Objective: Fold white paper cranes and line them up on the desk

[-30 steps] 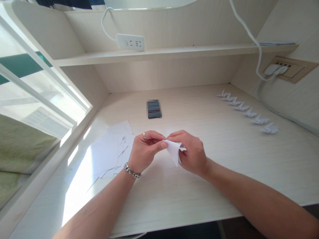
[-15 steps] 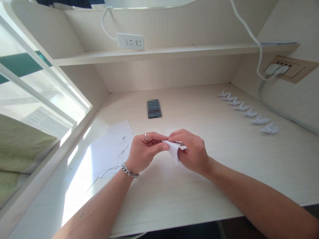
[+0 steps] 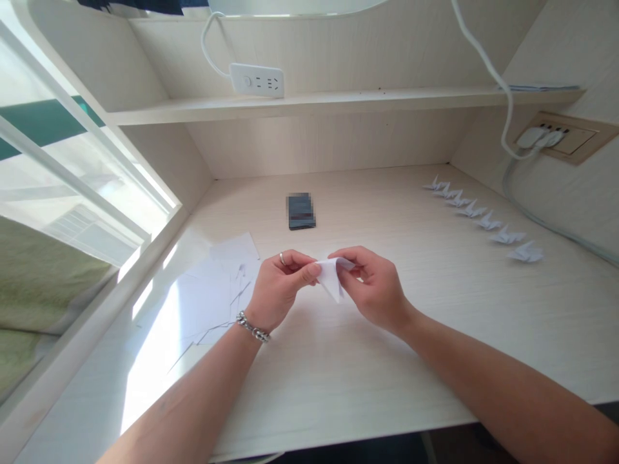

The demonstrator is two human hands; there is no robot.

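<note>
A small piece of folded white paper [image 3: 331,277] is held between my two hands above the middle of the desk, one corner pointing down. My left hand [image 3: 280,283], with a ring and a chain bracelet, pinches its left end between thumb and fingers. The thumb and fingers of my right hand [image 3: 374,283] are closed on its right side, where a flap shows above the thumb. Parts of the paper are hidden by the fingers. Several folded white paper cranes [image 3: 488,221] stand in a slanting row at the back right.
Loose white paper sheets [image 3: 206,296] lie left of my hands, partly in bright sunlight. A dark, blurred flat object [image 3: 302,211] lies behind my hands. A shelf [image 3: 329,106] with a power strip [image 3: 257,80] runs above. Plugs and a white cable [image 3: 507,116] hang at right.
My right hand has shifted its hold, with the thumb now over the front of the paper. The paper's upper edge and a right-hand flap show more. My left hand keeps its pinch.
</note>
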